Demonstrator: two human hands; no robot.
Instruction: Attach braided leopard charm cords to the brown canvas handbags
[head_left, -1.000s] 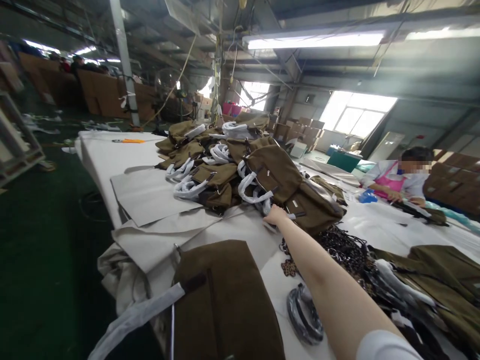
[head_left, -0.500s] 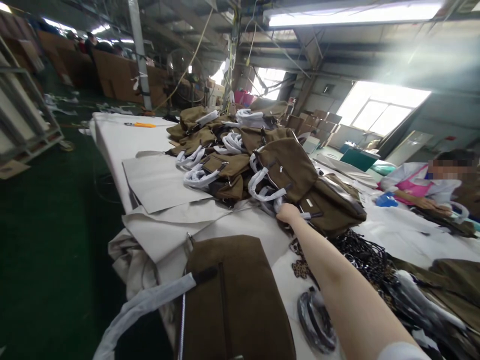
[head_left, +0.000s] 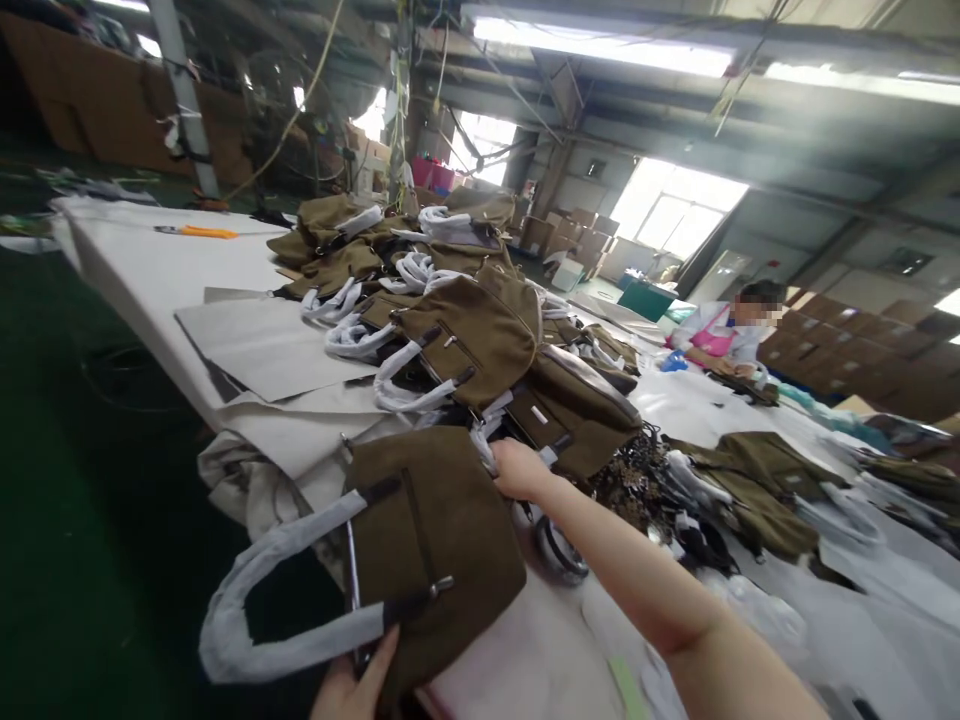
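Observation:
My right hand (head_left: 519, 470) reaches across the table, its fingers closed round the white-wrapped handle of an olive-brown handbag (head_left: 577, 410) at the near edge of the pile. Close to me lies another olive-brown handbag (head_left: 450, 530), with a zip pocket and a long handle (head_left: 232, 610) in white wrapping that hangs past the table edge. At the bottom, my left hand (head_left: 352, 680) grips this near bag by its zipped top edge, beside the handle's lower end. Its thumb shows; the other fingers are partly hidden. One more handbag (head_left: 476, 335) leans on the pile above my right hand.
Grey-white sheets (head_left: 262, 345) lie left of the pile, and an orange cutter (head_left: 199, 231) sits at the far left. Dark chains and straps (head_left: 637, 480) are heaped right of the pile. A person (head_left: 720, 335) works across the table at the right.
My left hand has come into view on the near bag. My right hand has drawn nearer, still on the wrapped handle, and the bags there have shifted. The view has swung right.

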